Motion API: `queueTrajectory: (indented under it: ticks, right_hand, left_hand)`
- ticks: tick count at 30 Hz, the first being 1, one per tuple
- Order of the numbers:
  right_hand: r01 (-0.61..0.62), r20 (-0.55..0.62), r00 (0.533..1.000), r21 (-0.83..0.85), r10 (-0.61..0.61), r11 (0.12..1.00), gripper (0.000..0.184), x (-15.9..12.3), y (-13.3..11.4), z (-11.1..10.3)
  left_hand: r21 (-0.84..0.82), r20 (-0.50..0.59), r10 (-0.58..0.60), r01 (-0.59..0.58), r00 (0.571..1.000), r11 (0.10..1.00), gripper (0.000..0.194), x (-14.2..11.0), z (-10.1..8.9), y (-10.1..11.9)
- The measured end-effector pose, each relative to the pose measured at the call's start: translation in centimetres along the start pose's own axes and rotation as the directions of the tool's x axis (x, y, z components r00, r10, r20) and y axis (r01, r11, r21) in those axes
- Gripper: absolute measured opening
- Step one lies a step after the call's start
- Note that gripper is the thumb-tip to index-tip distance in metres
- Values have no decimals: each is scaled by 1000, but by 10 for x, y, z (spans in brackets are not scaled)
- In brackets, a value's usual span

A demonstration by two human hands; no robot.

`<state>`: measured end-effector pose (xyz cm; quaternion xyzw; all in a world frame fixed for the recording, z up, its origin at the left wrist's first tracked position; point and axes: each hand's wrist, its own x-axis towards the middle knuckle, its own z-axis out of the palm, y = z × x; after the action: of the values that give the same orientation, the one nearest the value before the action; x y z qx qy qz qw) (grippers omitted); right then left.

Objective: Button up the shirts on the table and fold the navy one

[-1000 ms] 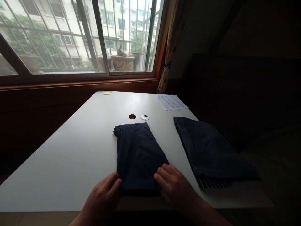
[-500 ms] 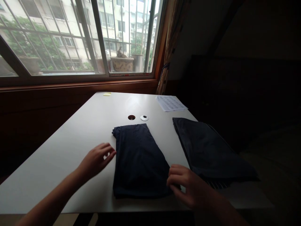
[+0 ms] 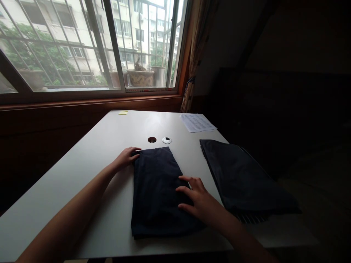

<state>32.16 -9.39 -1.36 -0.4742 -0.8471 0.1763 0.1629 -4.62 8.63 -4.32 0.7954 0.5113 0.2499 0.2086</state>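
On the left, the white surface (image 3: 90, 160) makes a wide band between its slanting edge and the cloth, so the left arm (image 3: 82, 204) has good room. The left hand (image 3: 125, 157) is at the far left corner of the folded navy cloth (image 3: 156, 193), fingers bent there, perhaps to keep this corner steady; whether they pinch the fabric, I cannot tell. The cloth lies flat before the person, probably for easy reach by both hands; only a narrow strip separates it from the near edge. Beyond it are a round hole (image 3: 152, 140) and a white cap (image 3: 165, 141). The right hand (image 3: 199, 199), with fingers spread wide, is over the cloth's right side, apparently holding nothing. Farther right, after a bare lane, a second dark cloth (image 3: 244, 175) lies, seemingly put aside; whether it hangs over the right edge, the darkness hides.
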Motion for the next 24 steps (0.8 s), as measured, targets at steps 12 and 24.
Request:
queueTrajectory:
  ticks: [12,24]
  right_hand:
    - [-115,-174,978,13,115,993,36,23,43,-2]
    - [-196,-220,970,-484,98,853,35,131,52,-3]
  left_hand:
    - [-209,358,-156,241,921,948,54,-62,-49,-8]
    - [-6,415,28,-28,909,1000,32,-141,-46,37]
